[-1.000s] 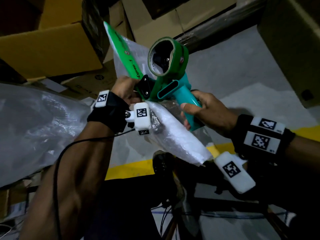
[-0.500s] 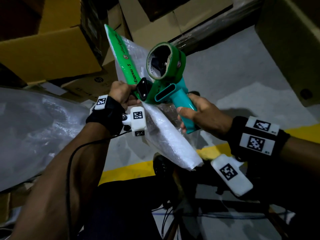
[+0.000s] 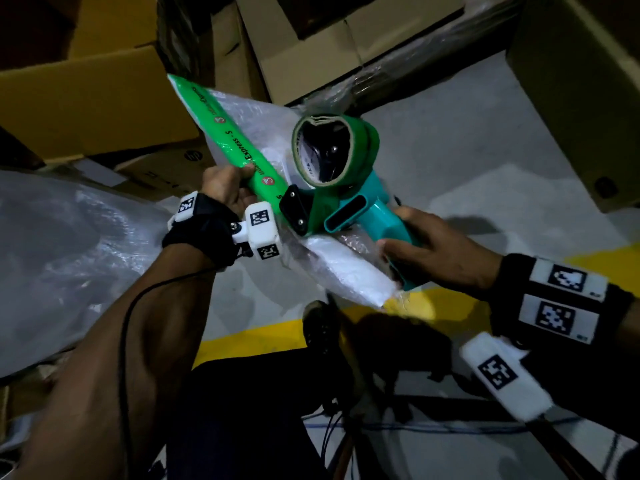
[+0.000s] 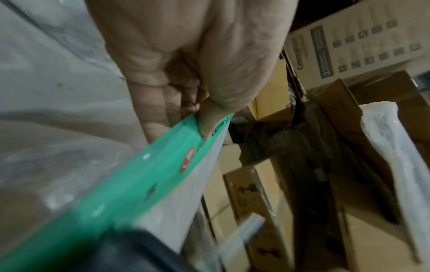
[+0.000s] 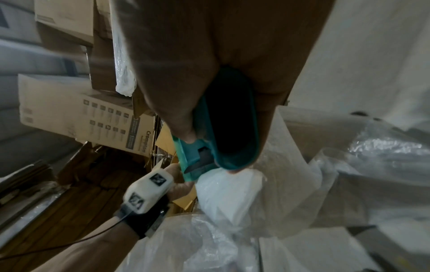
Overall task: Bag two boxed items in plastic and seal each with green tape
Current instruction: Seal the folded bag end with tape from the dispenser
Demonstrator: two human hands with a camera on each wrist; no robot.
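I hold a flat boxed item in a clear plastic bag (image 3: 332, 268) up in front of me, tilted. A strip of printed green tape (image 3: 228, 140) runs along its upper edge. My left hand (image 3: 225, 188) grips that taped edge, thumb pressed on the tape (image 4: 163, 176) in the left wrist view. My right hand (image 3: 429, 251) grips the teal handle of a tape dispenser (image 3: 367, 209) loaded with a green roll (image 3: 329, 150). The dispenser's black head sits on the tape right beside my left hand. The right wrist view shows the handle (image 5: 223, 128) in my fingers and the bag (image 5: 230, 191) below it.
Brown cartons (image 3: 86, 102) are stacked at the back and on the right (image 3: 581, 98). A heap of clear plastic (image 3: 69, 265) lies to my left. A yellow floor line (image 3: 263, 337) crosses the grey floor below. Dark frame parts and cables sit near my legs.
The dispenser has run down along the bag's edge toward me, leaving a longer green strip behind it. My left hand still grips the same edge.
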